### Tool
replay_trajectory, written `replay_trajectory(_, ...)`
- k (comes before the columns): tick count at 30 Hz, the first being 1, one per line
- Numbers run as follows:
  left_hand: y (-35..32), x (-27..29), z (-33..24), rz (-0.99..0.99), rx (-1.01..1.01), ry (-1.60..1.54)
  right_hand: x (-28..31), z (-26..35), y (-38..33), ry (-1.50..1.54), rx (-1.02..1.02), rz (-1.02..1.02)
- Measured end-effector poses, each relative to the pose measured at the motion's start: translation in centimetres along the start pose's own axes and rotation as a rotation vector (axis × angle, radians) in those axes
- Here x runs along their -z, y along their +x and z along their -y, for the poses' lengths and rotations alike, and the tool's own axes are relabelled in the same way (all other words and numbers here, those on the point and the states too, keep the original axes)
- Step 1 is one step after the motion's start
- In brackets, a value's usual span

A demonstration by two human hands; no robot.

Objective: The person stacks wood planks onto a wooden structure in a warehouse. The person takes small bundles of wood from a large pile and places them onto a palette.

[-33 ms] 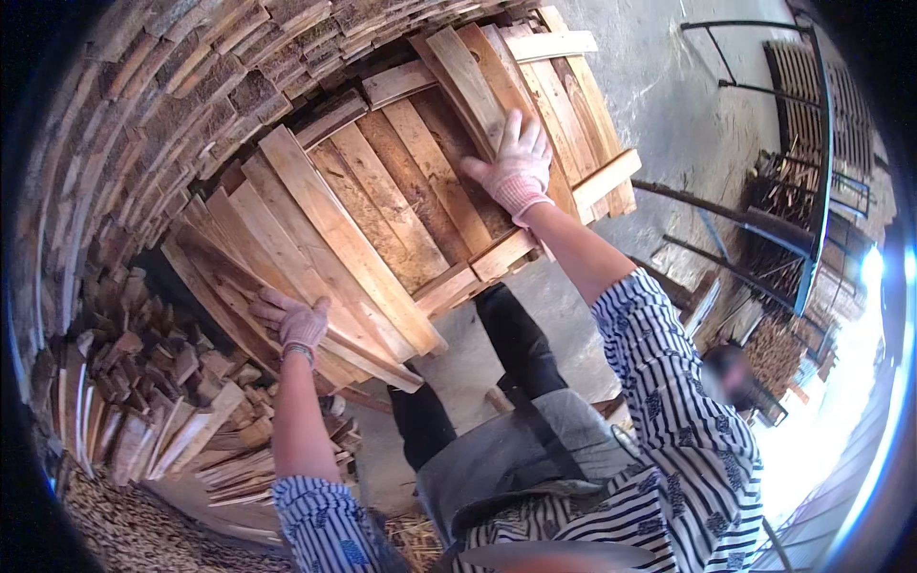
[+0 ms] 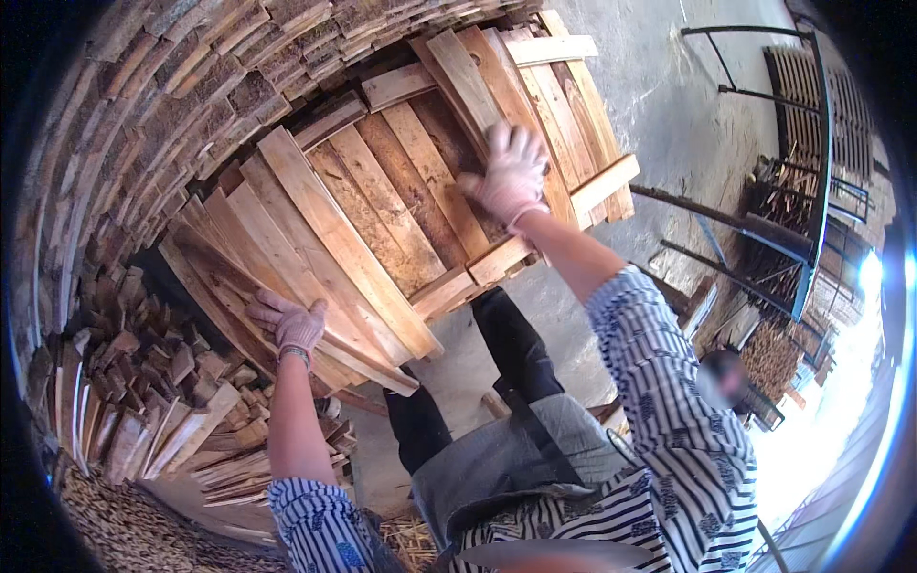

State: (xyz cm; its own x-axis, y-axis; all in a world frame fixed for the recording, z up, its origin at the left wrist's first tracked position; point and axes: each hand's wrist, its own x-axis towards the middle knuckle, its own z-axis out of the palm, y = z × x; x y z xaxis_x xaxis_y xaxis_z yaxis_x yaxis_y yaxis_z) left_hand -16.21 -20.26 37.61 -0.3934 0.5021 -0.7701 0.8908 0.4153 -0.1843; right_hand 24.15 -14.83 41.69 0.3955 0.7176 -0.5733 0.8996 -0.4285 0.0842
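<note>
My left hand (image 2: 292, 325), in a pale glove, rests on the planks at the left end of a pile, fingers stretched out and thumb apart. Under it lies a long wooden plank (image 2: 368, 356) with loose boards (image 2: 277, 229) beside it. My right hand (image 2: 516, 181), also gloved and slightly blurred, is spread at the right part of the pile, over or against a brown board (image 2: 499, 72). Whether its palm presses the wood is hard to tell. Between the hands, several lower slats (image 2: 387, 201) lie side by side, joined by a short crosspiece (image 2: 444, 291).
A tall stack of wood pieces (image 2: 220, 86) curves behind the boards. Split offcuts (image 2: 162, 382) are heaped at the left. A metal frame rack (image 2: 812, 191) stands at the right on the concrete floor (image 2: 659, 86). Another person (image 2: 724, 377) is at the right.
My right hand has shifted slightly toward me and its fingers have moved a little left. The left hand stays nearly in place on the planks.
</note>
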Motion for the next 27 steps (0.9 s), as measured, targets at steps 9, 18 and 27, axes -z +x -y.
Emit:
replay_trajectory(9, 0.6, -0.6, 0.3, 0.036, -0.051, -0.055, -3.0, -4.3, 0.4, 0.166, 0.103, -0.199)
replay_trajectory(18, 0.0, 1.1, -1.4, 0.014, -0.033, 0.004, -6.5, 11.5, -7.9, 0.404, 0.35, 0.059)
replay_trajectory(27, -0.9, 0.5, -1.3, 0.02, -0.019, 0.054, -3.4, 2.0, -1.6, 0.368, 0.34, -0.152)
